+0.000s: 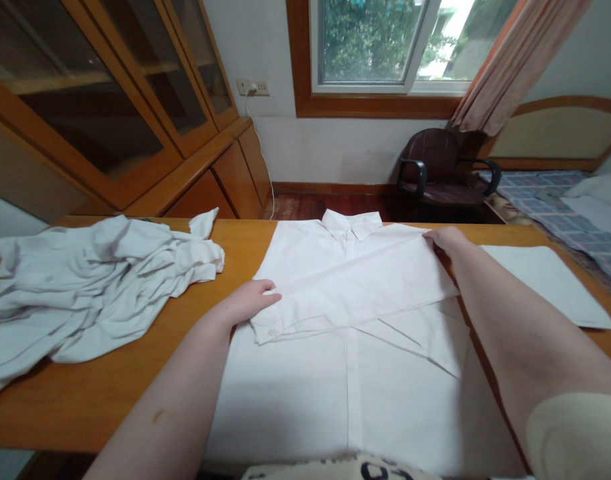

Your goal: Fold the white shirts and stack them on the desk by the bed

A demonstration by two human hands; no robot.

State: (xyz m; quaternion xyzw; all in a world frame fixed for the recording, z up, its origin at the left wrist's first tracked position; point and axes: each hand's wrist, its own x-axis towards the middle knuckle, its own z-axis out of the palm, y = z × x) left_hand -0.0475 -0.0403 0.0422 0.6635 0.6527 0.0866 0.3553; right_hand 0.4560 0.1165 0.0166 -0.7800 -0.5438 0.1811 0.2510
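A white collared shirt (295, 393) lies front up on the table, its collar (352, 225) toward the far edge and its button placket running down the middle. One sleeve (355, 287) is laid across the chest, with its cuff at the left side. My left hand (253, 300) grips the upper edge of that sleeve near the cuff, thumb on top. At the shoulder end, my right hand (446, 241) pinches the cloth; its fingertips are partly hidden. The other sleeve appears folded under this one, with only part of it showing.
Crumpled white clothes (100, 280) are heaped at the left of the wooden table (150, 380). A flat white folded cloth (545, 283) lies at the right. Beyond the table are a glass-door cabinet (195, 147), an armchair (433, 167) and a bed (545, 193).
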